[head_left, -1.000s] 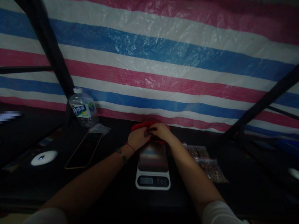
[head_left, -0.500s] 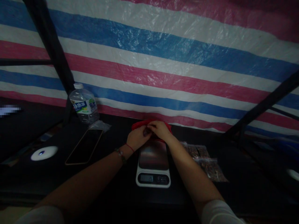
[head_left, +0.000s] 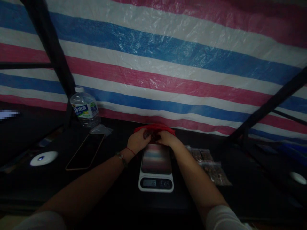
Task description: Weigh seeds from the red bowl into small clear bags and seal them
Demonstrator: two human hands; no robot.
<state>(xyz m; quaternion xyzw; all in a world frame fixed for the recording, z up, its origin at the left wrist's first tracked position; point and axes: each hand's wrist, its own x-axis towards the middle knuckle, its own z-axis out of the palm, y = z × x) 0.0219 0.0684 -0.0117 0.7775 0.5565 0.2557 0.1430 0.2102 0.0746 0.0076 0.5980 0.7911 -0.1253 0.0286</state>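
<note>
Behind the scale sits a red plastic bag (head_left: 168, 128), its mouth open and dark contents inside that are too dim to tell. My left hand (head_left: 137, 140) is at the bag's left side, fingers curled around a small, dark, shiny thing that I cannot make out. On the right, my right hand (head_left: 166, 139) reaches into the bag's opening, its bent fingertips partly lost among the dark contents. Just below both hands is a white kitchen scale (head_left: 155, 182) with a bare metal plate and a lit display.
Small zip bags (head_left: 217, 174) with brown bits lie right of my right forearm. To the left are a phone (head_left: 85, 151), a white oval device (head_left: 43, 158), a clear plastic bottle (head_left: 86, 110) and clear plastic bags (head_left: 100, 129). A striped tarp (head_left: 168, 80) hangs behind the black table.
My hands, which were together above the red bag, have moved apart. My right hand has dropped into the bag's opening, and the left has shifted slightly left.
</note>
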